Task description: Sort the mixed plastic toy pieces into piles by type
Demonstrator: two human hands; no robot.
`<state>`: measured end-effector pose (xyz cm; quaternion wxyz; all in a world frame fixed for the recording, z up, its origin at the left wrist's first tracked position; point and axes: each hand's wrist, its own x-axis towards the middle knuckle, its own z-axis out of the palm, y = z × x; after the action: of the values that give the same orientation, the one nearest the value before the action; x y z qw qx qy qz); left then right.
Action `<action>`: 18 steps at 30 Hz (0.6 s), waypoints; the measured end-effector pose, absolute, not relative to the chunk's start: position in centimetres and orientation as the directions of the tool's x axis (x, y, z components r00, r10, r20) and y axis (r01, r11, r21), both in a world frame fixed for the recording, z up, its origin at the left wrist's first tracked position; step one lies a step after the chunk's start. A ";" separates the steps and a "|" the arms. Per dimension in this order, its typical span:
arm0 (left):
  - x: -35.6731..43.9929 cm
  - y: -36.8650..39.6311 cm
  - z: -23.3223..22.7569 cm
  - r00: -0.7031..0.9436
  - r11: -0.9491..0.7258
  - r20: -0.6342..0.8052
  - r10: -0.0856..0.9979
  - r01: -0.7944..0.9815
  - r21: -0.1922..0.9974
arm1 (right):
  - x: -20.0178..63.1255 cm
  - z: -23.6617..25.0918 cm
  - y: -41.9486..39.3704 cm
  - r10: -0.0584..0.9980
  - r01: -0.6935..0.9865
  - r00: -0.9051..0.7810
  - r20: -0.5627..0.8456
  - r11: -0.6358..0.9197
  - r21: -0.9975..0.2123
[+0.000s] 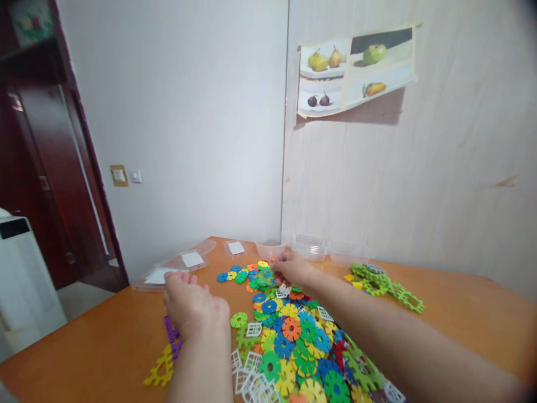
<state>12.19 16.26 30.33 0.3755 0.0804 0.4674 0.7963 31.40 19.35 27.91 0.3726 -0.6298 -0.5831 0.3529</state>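
A heap of flat, notched plastic discs (292,329) in orange, blue, green and yellow covers the middle of the table. At its far end my right hand (292,268) bends its fingers down onto the discs; what is between the fingertips is hidden. My left hand (193,299) hovers left of the heap, fingers stretched forward and nothing visible in it. Below that hand lie a purple notched piece (172,331) and a yellow notched piece (160,366). Several white lattice window pieces (253,361) rest along the heap's near left side.
Clear plastic lids with white labels (192,258) lie at the back left. Along the wall stand a clear bowl (271,249) and clear plastic boxes (309,247). Joined green notched pieces (388,285) lie right of my right forearm on the orange-brown table (461,302).
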 end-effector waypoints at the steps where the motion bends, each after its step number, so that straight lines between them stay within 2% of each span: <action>1: 11.7 16.1 30.5 -0.720 -0.290 -0.229 0.655 -0.519 0.804 | 30.0 27.6 19.2 0.999 0.436 0.033 -0.033 -0.044 -0.899; 6: 11.1 16.2 30.0 -0.691 -0.255 -0.255 0.676 -0.544 0.799 | 24.0 26.8 18.6 0.977 0.291 -0.133 -0.166 -0.121 -0.949; 9: 11.5 16.7 29.5 -0.707 -0.271 -0.242 0.664 -0.529 0.804 | 22.2 26.7 18.2 0.963 0.202 -0.184 -0.198 -0.160 -0.966; 13: 12.1 16.8 29.4 -0.706 -0.272 -0.214 0.675 -0.508 0.817 | 23.5 27.0 17.2 0.977 0.117 -0.154 -0.148 -0.130 -0.985; 18: 13.0 16.5 29.6 -0.672 -0.269 -0.186 0.717 -0.513 0.815 | 28.9 28.6 13.5 0.998 0.045 -0.058 -0.020 -0.017 -0.999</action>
<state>12.99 16.54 29.60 0.3895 0.1103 0.4622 0.7890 28.90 13.47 28.58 0.4693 -0.5009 -0.5208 0.5075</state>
